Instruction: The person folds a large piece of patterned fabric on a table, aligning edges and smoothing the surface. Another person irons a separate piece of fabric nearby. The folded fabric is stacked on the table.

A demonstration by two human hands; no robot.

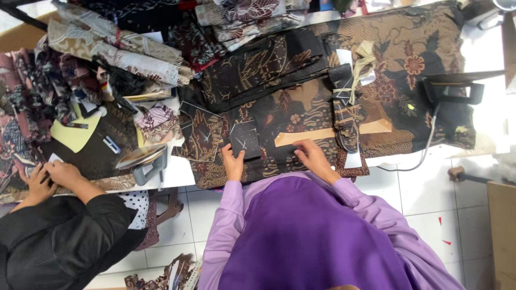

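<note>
My left hand (232, 164), in a lilac sleeve, pinches the lower edge of a small dark fabric piece (244, 140) with pale crossed marks. It lies on a brown patterned cloth (408, 64) spread over the table. My right hand (314, 157) rests flat on the dark cloth just below a long tan cardboard strip (322, 134), fingers pointing left. A folded dark patterned strip (346, 115) tied with pale cord lies across the cardboard, right of my right hand.
A black iron (451, 91) stands at the right with its cord hanging over the table edge. A grey iron (145, 161) sits near the left edge. Piles of patterned fabric (118, 48) cover the back and left. A co-worker's hands (51, 177), in black sleeves, work at the far left.
</note>
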